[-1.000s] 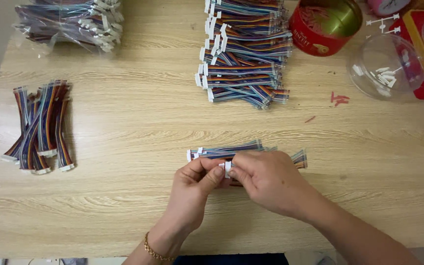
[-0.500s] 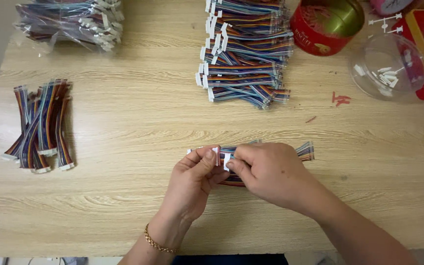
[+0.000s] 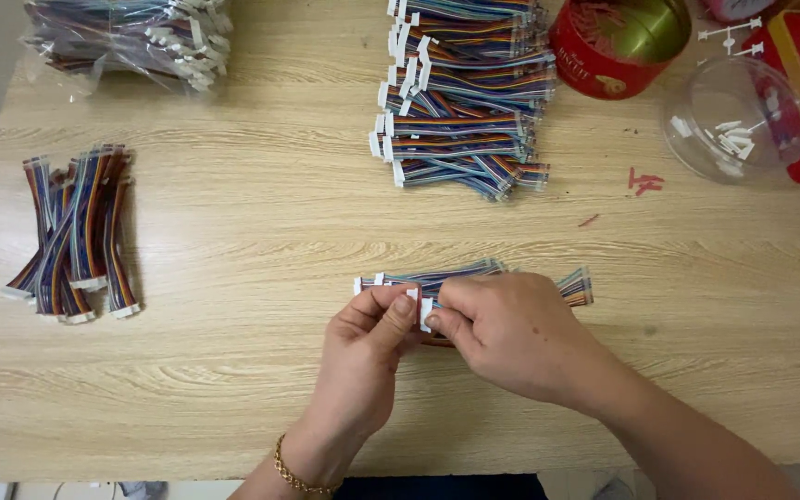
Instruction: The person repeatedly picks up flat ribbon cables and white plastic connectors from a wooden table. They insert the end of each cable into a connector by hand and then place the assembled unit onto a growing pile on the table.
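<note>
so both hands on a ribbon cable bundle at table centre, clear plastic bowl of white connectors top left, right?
Not quite. In the head view, the clear plastic bowl of white connectors sits top right, not top left. The rest holds: left hand and right hand hold the ribbon cable bundle at table centre.

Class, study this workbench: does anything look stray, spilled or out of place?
Yes: small red scraps lie loose on the table right of the cable stack, away from every pile. Otherwise the bundles look tidy.
</note>
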